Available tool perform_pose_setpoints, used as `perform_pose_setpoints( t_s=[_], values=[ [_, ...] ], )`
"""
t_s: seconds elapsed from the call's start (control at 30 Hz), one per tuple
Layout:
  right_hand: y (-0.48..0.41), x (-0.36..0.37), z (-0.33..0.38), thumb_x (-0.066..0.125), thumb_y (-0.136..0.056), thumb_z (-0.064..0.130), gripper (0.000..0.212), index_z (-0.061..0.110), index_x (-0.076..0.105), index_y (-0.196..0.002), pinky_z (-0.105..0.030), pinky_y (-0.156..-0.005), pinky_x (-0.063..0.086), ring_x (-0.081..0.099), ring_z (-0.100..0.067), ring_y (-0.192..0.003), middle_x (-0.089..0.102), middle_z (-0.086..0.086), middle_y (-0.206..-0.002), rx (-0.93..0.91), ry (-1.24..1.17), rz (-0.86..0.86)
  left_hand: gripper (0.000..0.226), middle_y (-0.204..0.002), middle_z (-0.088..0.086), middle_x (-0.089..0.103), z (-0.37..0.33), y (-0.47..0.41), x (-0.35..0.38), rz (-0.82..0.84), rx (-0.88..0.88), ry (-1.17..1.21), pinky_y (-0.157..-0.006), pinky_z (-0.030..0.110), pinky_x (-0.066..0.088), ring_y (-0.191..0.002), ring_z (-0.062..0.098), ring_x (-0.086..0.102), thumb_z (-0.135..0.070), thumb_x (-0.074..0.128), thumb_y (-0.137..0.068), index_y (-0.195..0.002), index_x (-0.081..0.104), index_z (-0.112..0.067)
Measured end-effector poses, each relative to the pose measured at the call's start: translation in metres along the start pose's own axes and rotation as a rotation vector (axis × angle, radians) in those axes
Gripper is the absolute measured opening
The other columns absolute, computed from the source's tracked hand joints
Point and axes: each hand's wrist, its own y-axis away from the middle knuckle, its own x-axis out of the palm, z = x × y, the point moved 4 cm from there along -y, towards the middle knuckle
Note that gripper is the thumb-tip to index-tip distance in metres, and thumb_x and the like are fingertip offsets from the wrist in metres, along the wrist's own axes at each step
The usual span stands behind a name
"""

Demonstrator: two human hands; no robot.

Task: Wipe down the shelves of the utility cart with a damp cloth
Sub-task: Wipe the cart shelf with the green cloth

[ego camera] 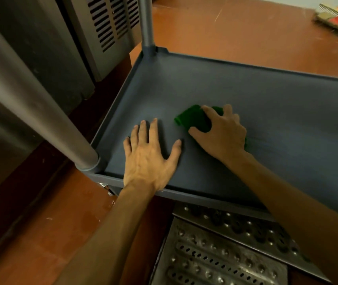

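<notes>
Green cloth (pixel 195 120) lies bunched on the grey shelf (pixel 266 95), in its left half and roughly midway between the front and back rims. The right hand (pixel 223 132) covers it, with fingers and thumb curled round the wad and pinning it to the surface. The left hand (pixel 147 157) lies just beside it, apart from the cloth, with its palm flat near the front rim and its fingers straight and splayed. It holds nothing (most likely it braces the person or steadies the cart).

The step in hand looks like the wipe of this low shelf, partway through. Faint streaks right of the right hand may be damp trails, though that is hard to tell.

The next move probably calls for dragging the cloth leftward toward the corner by the near post (pixel 40 103), then along the side wall to the far post (pixel 146 23). The left hand sits in that path, so it would need to lift or shift first. The corners likely want a folded edge pushed in firmly.
</notes>
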Motion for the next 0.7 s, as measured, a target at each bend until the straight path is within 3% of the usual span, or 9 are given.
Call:
perform_pose_setpoints(
  t_s=[0.2,0.33,0.7],
  values=[
    [0.043,-0.02,-0.011,0.051,-0.07,0.067,0.067,0.039,0.051,-0.13,-0.033,-0.074,0.047,0.051,-0.025,-0.1,0.046,-0.002,-0.117,-0.307,-0.147,0.101,0.084,-0.167,0.007,0.011,-0.001,0.001,0.0,0.016,0.014,-0.005,-0.125,0.052,0.009,-0.155,0.025,0.005,-0.075,0.021,-0.092,-0.159,0.009,-0.026],
    [0.068,-0.033,-0.039,0.063,-0.072,0.05,0.058,0.033,0.059,-0.127,-0.034,-0.075,0.051,0.051,-0.021,-0.101,0.047,-0.001,-0.115,-0.532,-0.212,0.161,0.087,-0.168,0.007,0.009,0.0,0.001,-0.001,0.036,0.027,-0.013,-0.125,0.052,0.007,-0.155,0.026,0.003,-0.078,0.017,-0.089,-0.159,0.007,-0.026],
    [0.028,-0.015,-0.057,0.067,-0.075,0.042,0.055,0.019,0.063,-0.125,-0.042,-0.071,0.056,0.057,-0.031,-0.095,0.052,-0.013,-0.111,-0.417,-0.238,-0.068,0.095,-0.167,0.011,-0.013,0.001,0.002,0.01,0.162,0.085,-0.186,-0.123,0.057,-0.002,-0.154,0.028,-0.014,-0.083,-0.003,-0.083,-0.158,-0.012,-0.025]
  ],
)
